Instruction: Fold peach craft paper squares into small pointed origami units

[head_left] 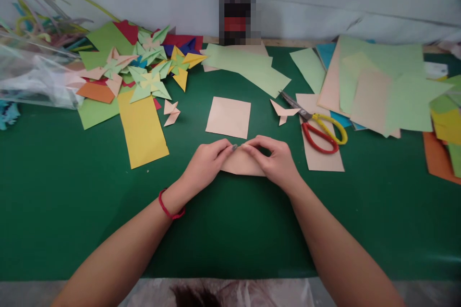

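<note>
Between my two hands is a folded piece of pale pink paper [242, 162], low over the green table. My left hand [207, 163], with a red cord bracelet [169, 208] at its wrist, pinches the paper's upper left edge. Thumb and finger of my right hand [275, 158] close on the same paper near its top middle. Just beyond them lies a flat pale pink square [228, 117]. Small folded pink paper pieces rest on either side, one to the left [172, 112] and one to the right [284, 112].
Scissors [320, 129] with red and yellow handles lie on a pink paper strip [324, 160] at right. Pale green and pink sheets [382, 81] are heaped behind. Folded paper stars [149, 79] and a yellow sheet [143, 129] sit left, beside a clear plastic bag [36, 76].
</note>
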{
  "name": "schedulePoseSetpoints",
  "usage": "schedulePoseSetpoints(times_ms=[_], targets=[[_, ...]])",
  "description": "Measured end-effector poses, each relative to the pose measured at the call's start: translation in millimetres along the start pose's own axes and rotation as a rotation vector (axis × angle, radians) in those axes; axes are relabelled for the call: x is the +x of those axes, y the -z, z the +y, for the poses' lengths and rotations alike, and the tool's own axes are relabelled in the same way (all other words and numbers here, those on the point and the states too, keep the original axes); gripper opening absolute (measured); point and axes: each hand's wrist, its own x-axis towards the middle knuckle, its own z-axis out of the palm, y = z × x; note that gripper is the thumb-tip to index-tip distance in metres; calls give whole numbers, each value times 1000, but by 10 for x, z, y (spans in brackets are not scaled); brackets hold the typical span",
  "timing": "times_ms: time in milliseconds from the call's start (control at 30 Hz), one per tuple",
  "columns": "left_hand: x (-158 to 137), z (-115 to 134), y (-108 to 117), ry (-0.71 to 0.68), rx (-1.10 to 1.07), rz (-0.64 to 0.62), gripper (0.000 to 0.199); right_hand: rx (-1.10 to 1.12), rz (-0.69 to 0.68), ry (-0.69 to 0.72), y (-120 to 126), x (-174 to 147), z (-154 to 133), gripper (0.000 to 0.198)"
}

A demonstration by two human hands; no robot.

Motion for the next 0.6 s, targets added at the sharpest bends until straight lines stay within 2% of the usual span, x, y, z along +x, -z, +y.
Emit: schedulePoseSetpoints(times_ms=[300,600], targets=[[-3,-3,2,-33,-37,0,21,14,-23,-1,10,-1,0,14],[2,18,33,42,-140,-64,21,8,-36,-18,27,-1,-7,15]])
